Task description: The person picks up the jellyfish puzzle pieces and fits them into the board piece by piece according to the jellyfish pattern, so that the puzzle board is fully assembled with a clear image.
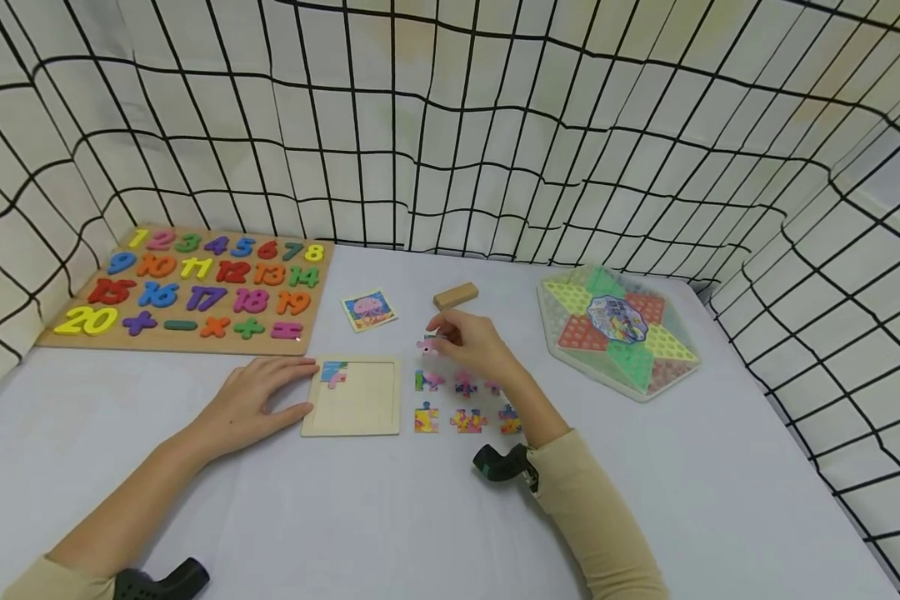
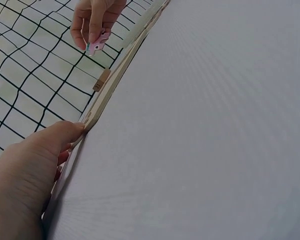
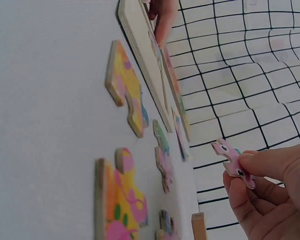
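A pink jigsaw piece [image 3: 231,159] with printed eyes is pinched between thumb and fingers of my right hand [image 1: 474,343], lifted above the table. My left hand [image 1: 258,398] rests at the left edge of a square wooden puzzle tray [image 1: 360,408], fingers fairly straight, thumb touching the frame. One blue-and-pink piece [image 1: 334,373] sits in the tray's upper left corner. Right of the tray, several loose jigsaw pieces [image 1: 427,418] lie in two rows, with the rightmost ones partly hidden by my right wrist.
A picture card [image 1: 369,311] and a small wooden block [image 1: 455,296] lie behind the tray. On the far left is a number board [image 1: 195,293]; a hexagonal star-patterned box [image 1: 617,332] stands on the right. Black wire mesh [image 1: 450,150] borders the table.
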`<control>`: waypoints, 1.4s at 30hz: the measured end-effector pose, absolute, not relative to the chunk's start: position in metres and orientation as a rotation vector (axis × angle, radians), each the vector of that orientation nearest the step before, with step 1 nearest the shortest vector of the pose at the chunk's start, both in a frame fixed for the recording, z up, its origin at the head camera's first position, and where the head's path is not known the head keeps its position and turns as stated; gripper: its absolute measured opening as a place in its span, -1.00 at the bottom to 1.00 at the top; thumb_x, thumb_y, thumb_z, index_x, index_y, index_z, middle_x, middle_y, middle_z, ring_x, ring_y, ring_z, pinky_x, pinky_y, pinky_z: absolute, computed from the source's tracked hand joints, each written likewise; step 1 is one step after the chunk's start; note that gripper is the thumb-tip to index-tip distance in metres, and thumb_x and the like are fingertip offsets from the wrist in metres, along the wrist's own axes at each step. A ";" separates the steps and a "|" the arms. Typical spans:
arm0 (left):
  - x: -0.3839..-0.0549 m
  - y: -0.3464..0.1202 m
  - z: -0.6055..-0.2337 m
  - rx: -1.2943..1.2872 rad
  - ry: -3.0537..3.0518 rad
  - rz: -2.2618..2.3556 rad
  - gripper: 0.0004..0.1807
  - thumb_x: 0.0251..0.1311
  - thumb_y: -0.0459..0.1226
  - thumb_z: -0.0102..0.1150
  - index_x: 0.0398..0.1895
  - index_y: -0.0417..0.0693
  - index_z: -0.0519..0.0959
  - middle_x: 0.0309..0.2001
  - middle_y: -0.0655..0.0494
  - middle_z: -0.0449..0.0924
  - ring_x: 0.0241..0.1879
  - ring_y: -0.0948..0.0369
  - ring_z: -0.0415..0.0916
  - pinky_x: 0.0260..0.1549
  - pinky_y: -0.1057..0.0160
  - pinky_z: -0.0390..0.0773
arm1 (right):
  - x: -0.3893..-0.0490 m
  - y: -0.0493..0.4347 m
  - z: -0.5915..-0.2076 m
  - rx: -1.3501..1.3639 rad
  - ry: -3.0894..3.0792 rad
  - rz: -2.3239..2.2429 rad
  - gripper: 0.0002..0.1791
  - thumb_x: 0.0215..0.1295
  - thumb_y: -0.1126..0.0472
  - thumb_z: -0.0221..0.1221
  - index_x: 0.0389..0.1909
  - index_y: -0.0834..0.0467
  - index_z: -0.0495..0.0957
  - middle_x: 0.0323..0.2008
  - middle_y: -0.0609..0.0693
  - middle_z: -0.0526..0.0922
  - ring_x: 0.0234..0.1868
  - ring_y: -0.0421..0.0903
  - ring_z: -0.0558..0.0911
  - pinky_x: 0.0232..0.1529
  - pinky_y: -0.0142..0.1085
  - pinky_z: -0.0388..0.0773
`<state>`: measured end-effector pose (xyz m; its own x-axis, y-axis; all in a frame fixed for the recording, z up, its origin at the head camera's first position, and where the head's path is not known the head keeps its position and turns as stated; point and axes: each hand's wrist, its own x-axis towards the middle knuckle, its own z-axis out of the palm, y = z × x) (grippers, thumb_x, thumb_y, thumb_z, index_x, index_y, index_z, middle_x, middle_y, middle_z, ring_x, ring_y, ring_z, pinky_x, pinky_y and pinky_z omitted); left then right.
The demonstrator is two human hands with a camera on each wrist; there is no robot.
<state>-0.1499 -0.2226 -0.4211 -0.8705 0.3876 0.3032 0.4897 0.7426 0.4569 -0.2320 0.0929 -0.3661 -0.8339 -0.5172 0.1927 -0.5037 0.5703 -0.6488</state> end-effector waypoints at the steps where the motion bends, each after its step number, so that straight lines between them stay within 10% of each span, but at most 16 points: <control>1: -0.150 -0.223 -0.421 -0.700 -2.754 -0.803 -0.44 0.05 -0.08 0.26 0.13 -0.09 0.45 0.15 -0.10 0.38 0.15 -0.06 0.21 -0.06 -0.11 0.16 | -0.232 0.090 -0.367 -0.907 2.760 -1.123 -0.83 0.22 0.33 0.15 -0.16 0.21 0.51 -0.35 0.00 0.59 -0.39 -0.20 0.53 -0.34 -0.45 0.47; 42: -0.151 -0.224 -0.419 -0.687 -2.788 -0.796 -0.44 0.07 -0.06 0.24 0.14 -0.08 0.44 0.17 -0.09 0.37 0.16 -0.05 0.21 -0.04 -0.14 0.17 | -0.229 0.021 -0.375 -1.050 2.628 -0.864 -0.86 0.24 0.19 0.16 -0.20 0.11 0.53 -0.57 -0.10 0.46 -0.59 -0.25 0.36 -0.57 -0.50 0.28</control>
<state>-0.1506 -0.2241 -0.4194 -0.8812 0.3857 0.2733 0.4719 0.7526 0.4592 -0.2290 0.0209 -0.3750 -0.7335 -0.6783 0.0444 -0.5723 0.5810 -0.5786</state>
